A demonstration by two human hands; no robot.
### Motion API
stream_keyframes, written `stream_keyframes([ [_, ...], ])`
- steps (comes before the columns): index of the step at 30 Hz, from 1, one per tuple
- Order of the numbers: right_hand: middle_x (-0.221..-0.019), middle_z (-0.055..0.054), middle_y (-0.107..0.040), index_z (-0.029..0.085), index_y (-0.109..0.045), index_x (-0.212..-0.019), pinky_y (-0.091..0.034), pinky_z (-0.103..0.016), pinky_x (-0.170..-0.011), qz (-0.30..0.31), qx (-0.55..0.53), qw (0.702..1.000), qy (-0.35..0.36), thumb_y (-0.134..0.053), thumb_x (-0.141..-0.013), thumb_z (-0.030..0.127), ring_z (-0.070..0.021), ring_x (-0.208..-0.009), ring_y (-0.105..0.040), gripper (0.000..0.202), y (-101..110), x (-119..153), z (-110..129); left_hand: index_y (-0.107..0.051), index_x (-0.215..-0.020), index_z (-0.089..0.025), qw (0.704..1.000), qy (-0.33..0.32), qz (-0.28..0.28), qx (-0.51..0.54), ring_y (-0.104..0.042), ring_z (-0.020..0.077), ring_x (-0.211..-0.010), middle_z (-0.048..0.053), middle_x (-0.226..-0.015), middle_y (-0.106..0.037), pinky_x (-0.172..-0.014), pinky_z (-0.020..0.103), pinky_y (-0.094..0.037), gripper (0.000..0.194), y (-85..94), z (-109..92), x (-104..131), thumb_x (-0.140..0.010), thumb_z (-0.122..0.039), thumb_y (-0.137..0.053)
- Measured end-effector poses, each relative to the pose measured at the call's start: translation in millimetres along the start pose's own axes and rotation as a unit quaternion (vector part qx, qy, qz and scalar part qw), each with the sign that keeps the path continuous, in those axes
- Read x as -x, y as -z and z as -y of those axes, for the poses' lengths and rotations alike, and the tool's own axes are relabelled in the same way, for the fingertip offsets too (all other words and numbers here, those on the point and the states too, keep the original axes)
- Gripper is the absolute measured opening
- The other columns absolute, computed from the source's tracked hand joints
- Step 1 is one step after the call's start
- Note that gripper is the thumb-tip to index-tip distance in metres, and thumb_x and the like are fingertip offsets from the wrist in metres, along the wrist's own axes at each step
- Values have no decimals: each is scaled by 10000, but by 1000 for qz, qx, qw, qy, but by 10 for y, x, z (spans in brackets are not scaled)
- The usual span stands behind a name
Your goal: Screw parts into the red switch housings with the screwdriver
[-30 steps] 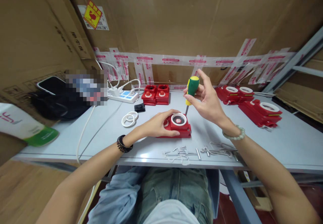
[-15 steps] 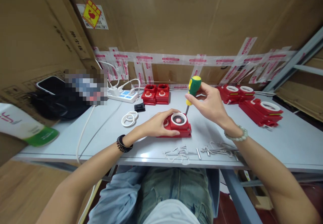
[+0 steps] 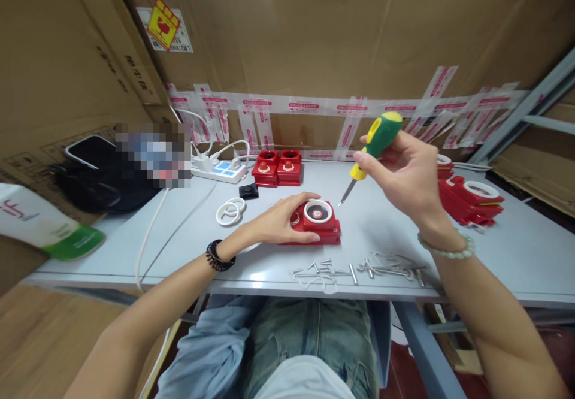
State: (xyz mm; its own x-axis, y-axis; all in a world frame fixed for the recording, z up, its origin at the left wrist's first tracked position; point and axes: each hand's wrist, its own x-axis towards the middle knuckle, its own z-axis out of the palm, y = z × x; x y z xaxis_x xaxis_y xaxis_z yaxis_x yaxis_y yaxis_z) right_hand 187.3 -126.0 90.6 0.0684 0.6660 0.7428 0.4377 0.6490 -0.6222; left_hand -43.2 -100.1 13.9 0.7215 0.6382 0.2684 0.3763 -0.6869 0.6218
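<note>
Head view: red unit (image 3: 314, 226) with a white ring on top lies flat on the grey table (image 3: 494, 249), near its front edge and roughly centred before the person. Its left end is hidden under the left hand (image 3: 281, 222); the detail inside the ring is too small to make out.

Left hand lies palm down over the unit's left side, fingers spread and curved across the top edge, pressing rather than clasping. Black band on that wrist.

Right hand (image 3: 406, 174) is closed round the green-and-yellow handle of a screwdriver (image 3: 371, 150), raised above the table. Tool is tilted, tip pointing down and left, just off the unit's upper right corner; tip is apart from the unit. Bead bracelet on that wrist.

Loose screws (image 3: 354, 270) lie scattered in front of the unit near the table edge; individual pieces are hard to separate. White rings (image 3: 231, 210) lie to the left of the left hand. Two more red units (image 3: 277, 168) stand behind, beside a white power strip (image 3: 220, 172). A further batch of red units (image 3: 469, 198) at the right is partly hidden by the right hand. A patch at the left is blurred out.
</note>
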Motion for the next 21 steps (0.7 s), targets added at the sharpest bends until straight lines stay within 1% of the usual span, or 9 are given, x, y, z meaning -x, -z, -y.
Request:
stream_keyframes([
  [2,-823,-15,-704,233,-688,-847,-618,-338,-623,-9,-25,1000,-6,-819,-681,306,-174,-706,-675,224,45,24,73,-412,-1390,-234,998,-17,-42,-38,-485,312,-1285,133,-1420,-482,-1084,471,-390,801,8,-44,15,-733,-545,-746],
  [3,-831,-16,-707,235,-689,-848,-621,-332,-613,-6,-39,999,-12,-819,-681,309,-175,-714,-679,224,51,45,105,-436,-1371,-232,995,-34,-70,-57,-450,315,-1315,135,-1429,-466,-1109,484,-358,777,5,-78,21,-732,-544,-748],
  [5,-840,-18,-711,233,-689,-862,-624,-323,-596,15,-62,998,-26,-807,-698,322,-176,-723,-687,220,30,103,148,-539,-1258,-230,987,-77,-114,-88,-404,316,-1348,126,-1408,-481,-1136,495,-311,633,-19,-153,32,-741,-532,-742],
  [7,-833,-20,-708,227,-684,-872,-625,-318,-582,50,-78,995,-37,-795,-712,336,-177,-725,-689,223,-23,168,157,-635,-1080,-228,978,-111,-128,-118,-374,326,-1367,109,-1368,-521,-1144,504,-285,464,-63,-215,38,-749,-537,-734],
  [10,-818,-19,-696,225,-672,-848,-618,-309,-555,92,-90,991,-45,-809,-691,351,-179,-724,-681,243,-107,243,131,-689,-876,-222,973,-137,-99,-156,-382,327,-1365,89,-1309,-577,-1126,497,-294,274,-134,-244,42,-812,-489,-689],
  [12,-807,-16,-685,226,-659,-823,-608,-303,-537,102,-91,989,-51,-815,-679,358,-176,-714,-672,249,-131,261,114,-703,-823,-220,970,-152,-87,-169,-405,314,-1353,83,-1285,-596,-1112,482,-309,216,-166,-235,48,-866,-422,-640],
  [14,-800,-12,-673,228,-646,-833,-597,-297,-526,100,-90,989,-58,-815,-677,353,-172,-708,-664,262,-119,254,113,-713,-805,-214,967,-170,-86,-170,-412,311,-1354,90,-1275,-601,-1096,470,-327,214,-186,-229,58,-888,-383,-612],
  [17,-808,-2,-647,242,-614,-918,-590,-297,-544,67,-86,993,-53,-833,-649,342,-170,-725,-649,361,-49,207,137,-718,-776,-204,964,-185,-60,-182,-377,341,-1389,109,-1307,-586,-1078,491,-330,231,-221,-247,79,-876,-385,-618],
  [21,-909,-12,-620,270,-576,-982,-583,-316,-590,17,-58,998,-31,-838,-637,377,-167,-751,-624,447,42,145,156,-732,-784,-209,957,-190,6,-220,-297,392,-1433,117,-1393,-536,-1103,570,-255,255,-293,-277,98,-870,-419,-616],
])
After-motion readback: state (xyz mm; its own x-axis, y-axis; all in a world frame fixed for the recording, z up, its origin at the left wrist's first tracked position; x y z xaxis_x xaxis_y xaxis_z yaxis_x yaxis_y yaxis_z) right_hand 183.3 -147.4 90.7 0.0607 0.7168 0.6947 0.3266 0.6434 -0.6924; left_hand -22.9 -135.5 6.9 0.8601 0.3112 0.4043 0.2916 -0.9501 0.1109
